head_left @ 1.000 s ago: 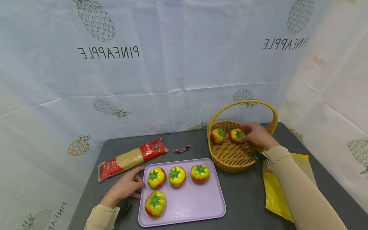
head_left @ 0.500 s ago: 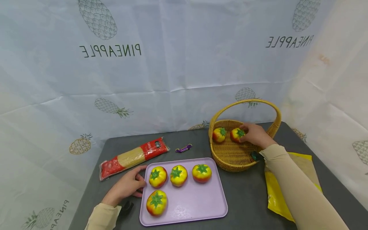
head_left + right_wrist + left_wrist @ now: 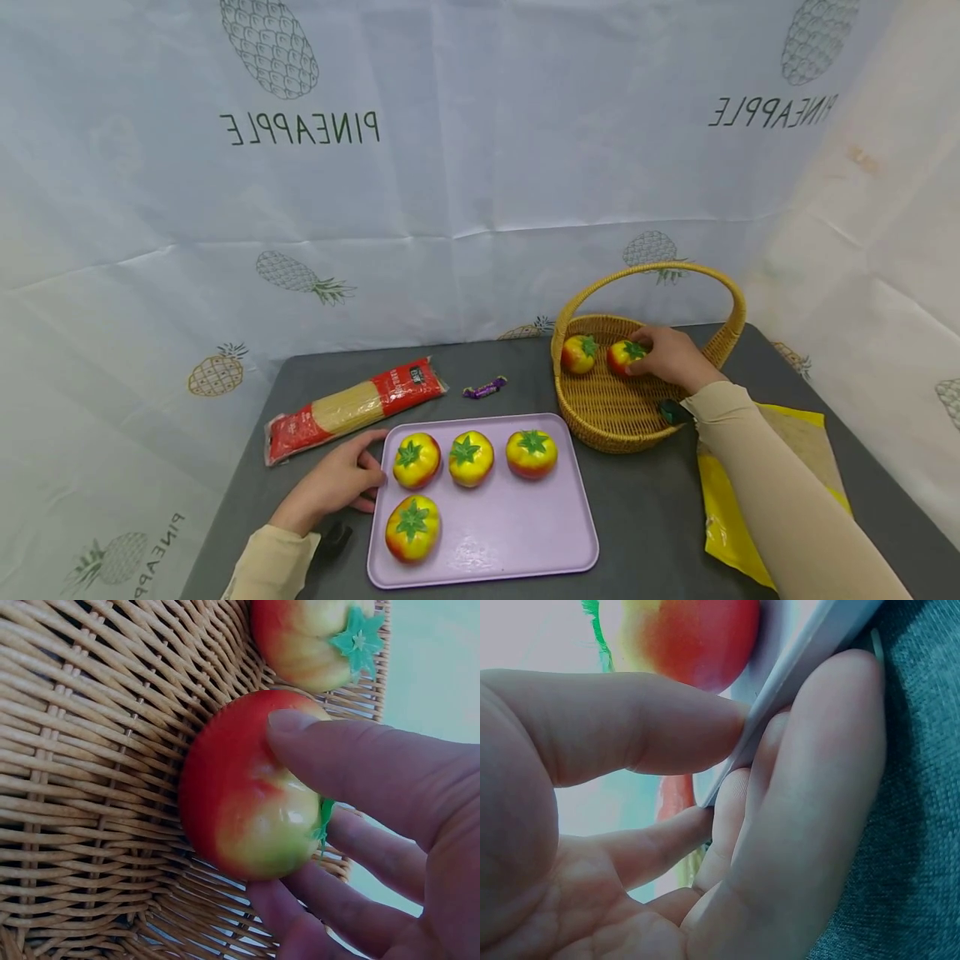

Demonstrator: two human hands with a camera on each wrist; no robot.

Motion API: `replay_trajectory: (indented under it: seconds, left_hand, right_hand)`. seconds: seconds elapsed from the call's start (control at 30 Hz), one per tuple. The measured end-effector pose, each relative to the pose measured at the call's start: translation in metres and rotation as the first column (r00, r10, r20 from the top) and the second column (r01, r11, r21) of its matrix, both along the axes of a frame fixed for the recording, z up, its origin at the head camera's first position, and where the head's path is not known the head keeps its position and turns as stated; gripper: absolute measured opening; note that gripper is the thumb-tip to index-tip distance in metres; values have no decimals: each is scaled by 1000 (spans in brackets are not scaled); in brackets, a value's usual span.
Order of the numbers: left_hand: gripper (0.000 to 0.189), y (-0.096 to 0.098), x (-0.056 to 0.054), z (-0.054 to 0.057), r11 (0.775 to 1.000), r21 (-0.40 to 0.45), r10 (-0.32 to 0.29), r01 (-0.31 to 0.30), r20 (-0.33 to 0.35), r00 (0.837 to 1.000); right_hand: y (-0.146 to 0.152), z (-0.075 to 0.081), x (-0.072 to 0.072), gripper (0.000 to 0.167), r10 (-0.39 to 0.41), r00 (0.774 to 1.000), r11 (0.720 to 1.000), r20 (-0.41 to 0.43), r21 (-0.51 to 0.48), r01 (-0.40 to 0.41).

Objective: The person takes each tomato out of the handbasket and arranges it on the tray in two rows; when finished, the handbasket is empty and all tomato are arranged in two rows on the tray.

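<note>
While the left hand (image 3: pixel 341 479) pinches the tray (image 3: pixel 517 533) by its edge, the right hand (image 3: pixel 675 358) pinches a round fruit (image 3: pixel 621 357), left of its palm, in the basket (image 3: pixel 611 414) at the frame's right.

Pale creased cloth (image 3: pixel 480 167) behind and to both sides, printed with outlined pineapples (image 3: pixel 268 50) and mirror-reversed "PINEAPPLE" lettering (image 3: pixel 303 128), bluish-white at centre, warmer toward upper right; dark grey table top (image 3: pixel 645 508), finely woven texture close up, far edge near the cloth; light soft, diffuse.
</note>
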State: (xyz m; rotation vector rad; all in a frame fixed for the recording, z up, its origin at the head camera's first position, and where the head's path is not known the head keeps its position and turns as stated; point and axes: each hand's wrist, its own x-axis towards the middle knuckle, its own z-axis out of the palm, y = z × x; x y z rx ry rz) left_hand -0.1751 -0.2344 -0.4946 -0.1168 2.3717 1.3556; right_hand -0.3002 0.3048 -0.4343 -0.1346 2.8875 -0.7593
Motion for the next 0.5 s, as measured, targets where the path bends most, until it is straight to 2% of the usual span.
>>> replay_trajectory:
  seconds: [0.5]
  left_hand:
    - [73,1,0,3,1000,-9,-5,5,4,1000]
  right_hand:
    - [-2,1,1,65,11,1000,1000,-7,1,-11]
